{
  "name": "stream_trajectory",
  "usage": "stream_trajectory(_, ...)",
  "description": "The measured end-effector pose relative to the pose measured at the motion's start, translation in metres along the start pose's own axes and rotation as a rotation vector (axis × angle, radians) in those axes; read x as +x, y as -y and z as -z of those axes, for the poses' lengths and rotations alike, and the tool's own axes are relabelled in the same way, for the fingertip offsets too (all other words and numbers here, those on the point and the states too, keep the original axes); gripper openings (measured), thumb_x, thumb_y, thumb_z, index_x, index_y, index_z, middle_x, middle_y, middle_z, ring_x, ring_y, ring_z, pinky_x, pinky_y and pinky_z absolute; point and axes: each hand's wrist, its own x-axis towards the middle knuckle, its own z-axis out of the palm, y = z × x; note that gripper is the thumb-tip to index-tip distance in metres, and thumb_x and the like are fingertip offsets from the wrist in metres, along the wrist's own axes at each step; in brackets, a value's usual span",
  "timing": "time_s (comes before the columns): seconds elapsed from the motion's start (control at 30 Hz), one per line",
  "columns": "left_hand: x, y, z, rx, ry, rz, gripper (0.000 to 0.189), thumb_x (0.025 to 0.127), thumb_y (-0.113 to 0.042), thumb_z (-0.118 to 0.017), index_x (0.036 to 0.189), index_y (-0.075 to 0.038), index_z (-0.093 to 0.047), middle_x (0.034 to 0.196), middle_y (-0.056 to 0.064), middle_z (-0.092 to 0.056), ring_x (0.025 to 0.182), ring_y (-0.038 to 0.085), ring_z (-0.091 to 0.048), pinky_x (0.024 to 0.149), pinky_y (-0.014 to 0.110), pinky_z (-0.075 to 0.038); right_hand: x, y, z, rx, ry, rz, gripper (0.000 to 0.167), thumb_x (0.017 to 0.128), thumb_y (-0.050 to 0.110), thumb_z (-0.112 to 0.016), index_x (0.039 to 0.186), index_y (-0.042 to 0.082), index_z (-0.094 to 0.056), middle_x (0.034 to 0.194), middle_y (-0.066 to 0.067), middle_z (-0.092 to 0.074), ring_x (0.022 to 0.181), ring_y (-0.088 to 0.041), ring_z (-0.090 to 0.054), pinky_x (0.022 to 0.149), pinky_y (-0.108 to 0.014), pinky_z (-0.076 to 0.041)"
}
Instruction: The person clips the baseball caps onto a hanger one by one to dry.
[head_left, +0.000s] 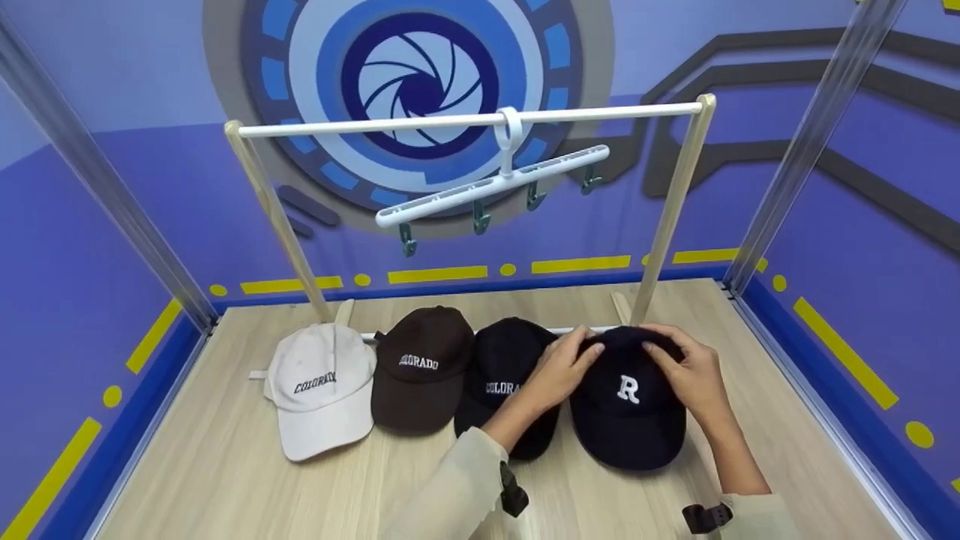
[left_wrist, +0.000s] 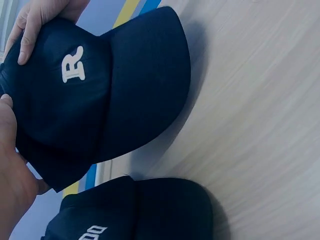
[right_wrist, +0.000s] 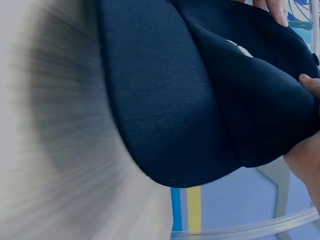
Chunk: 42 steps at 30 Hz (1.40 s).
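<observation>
A dark navy baseball cap (head_left: 626, 427) with a white letter R faces front at the right of the row. My left hand (head_left: 559, 371) grips its crown from the left, the thumb on the front of the fabric. On the opposite side my right hand (head_left: 694, 371) holds the crown the same way, thumb in front and fingers behind. In the left wrist view the brim of the navy cap (left_wrist: 145, 85) casts a shadow on the table. The right wrist view shows the cap (right_wrist: 160, 100) tilted; its back is hidden. A black cap (head_left: 502, 352) lies partly behind my left forearm.
A brown cap (head_left: 424, 360) and a white cap (head_left: 322, 390) lie farther left on the wooden table (head_left: 300, 495). Behind them stands a rack (head_left: 375, 125), from which a white hanger (head_left: 450, 199) with several green clips hangs. Metal posts and blue printed walls enclose the table.
</observation>
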Motion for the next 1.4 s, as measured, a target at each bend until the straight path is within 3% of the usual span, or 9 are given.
stream_trajectory(0.2,0.008,-0.009,0.012,0.040,-0.017,-0.043,0.029,0.107,-0.040,-0.050,0.112,-0.014,-0.062,0.107,-0.002,-0.067,0.098,0.008,-0.061,0.085,0.024,-0.049,0.006,-0.008,0.004,-0.062,-0.035,-0.015,0.028,0.085,-0.004,-0.079,0.108,0.012,-0.078,0.102,-0.007,-0.077,0.092,0.010,-0.064,0.077,-0.006,-0.047)
stream_trajectory(0.43,0.006,-0.012,0.024,0.031,-0.073,-0.056,0.024,0.104,-0.038,-0.055,0.108,-0.017,-0.065,0.105,-0.005,-0.068,0.098,0.005,-0.063,0.085,0.023,-0.050,0.010,0.000,0.002,-0.131,-0.009,0.035,0.027,0.083,0.000,-0.082,0.107,0.012,-0.078,0.098,-0.007,-0.077,0.088,0.011,-0.062,0.073,-0.005,-0.047)
stream_trajectory(0.67,0.007,-0.014,0.029,0.050,-0.059,-0.106,0.025,0.105,-0.036,-0.055,0.107,-0.013,-0.064,0.096,-0.005,-0.067,0.087,0.006,-0.060,0.079,0.021,-0.048,0.012,0.009,0.003,-0.155,-0.025,0.044,0.028,0.081,-0.003,-0.082,0.106,0.010,-0.076,0.100,-0.004,-0.076,0.090,0.013,-0.061,0.076,-0.004,-0.046)
stream_trajectory(0.8,0.007,-0.014,0.033,0.052,-0.062,-0.121,0.024,0.105,-0.035,-0.054,0.106,-0.013,-0.063,0.091,-0.004,-0.066,0.082,0.007,-0.058,0.075,0.020,-0.047,0.014,0.014,0.003,-0.147,0.019,0.048,0.029,0.083,-0.001,-0.082,0.109,0.011,-0.075,0.103,-0.004,-0.074,0.092,0.006,-0.063,0.076,-0.005,-0.047)
stream_trajectory(1.0,0.007,-0.015,0.039,0.101,-0.086,-0.155,0.021,0.105,-0.033,-0.053,0.106,-0.014,-0.063,0.094,-0.003,-0.069,0.084,0.009,-0.062,0.074,0.024,-0.049,0.018,0.014,0.001,-0.074,0.166,0.009,0.027,0.088,0.007,-0.079,0.114,0.010,-0.071,0.110,-0.006,-0.072,0.099,-0.020,-0.071,0.078,-0.010,-0.052)
stream_trajectory(1.13,0.005,-0.013,0.041,0.127,-0.105,-0.174,0.020,0.104,-0.032,-0.054,0.106,-0.014,-0.063,0.093,-0.002,-0.069,0.082,0.010,-0.062,0.073,0.025,-0.049,0.018,0.015,-0.003,-0.100,0.237,-0.012,0.032,0.092,0.018,-0.077,0.122,0.011,-0.068,0.113,-0.007,-0.072,0.103,-0.025,-0.070,0.080,-0.017,-0.052)
stream_trajectory(1.3,0.005,-0.013,0.040,0.143,-0.120,-0.199,0.021,0.104,-0.031,-0.053,0.106,-0.013,-0.063,0.091,-0.002,-0.068,0.081,0.010,-0.062,0.073,0.026,-0.050,0.019,0.018,-0.006,-0.182,0.206,0.014,0.028,0.090,0.021,-0.079,0.117,0.015,-0.074,0.106,-0.003,-0.076,0.092,-0.023,-0.072,0.077,-0.019,-0.051)
stream_trajectory(1.4,0.005,-0.016,0.038,0.161,-0.121,-0.206,0.022,0.105,-0.032,-0.052,0.106,-0.012,-0.063,0.088,-0.002,-0.067,0.080,0.011,-0.062,0.072,0.026,-0.050,0.020,0.019,-0.004,-0.184,0.170,0.022,0.020,0.088,0.016,-0.081,0.107,0.013,-0.077,0.097,-0.002,-0.077,0.084,-0.021,-0.072,0.072,-0.012,-0.047)
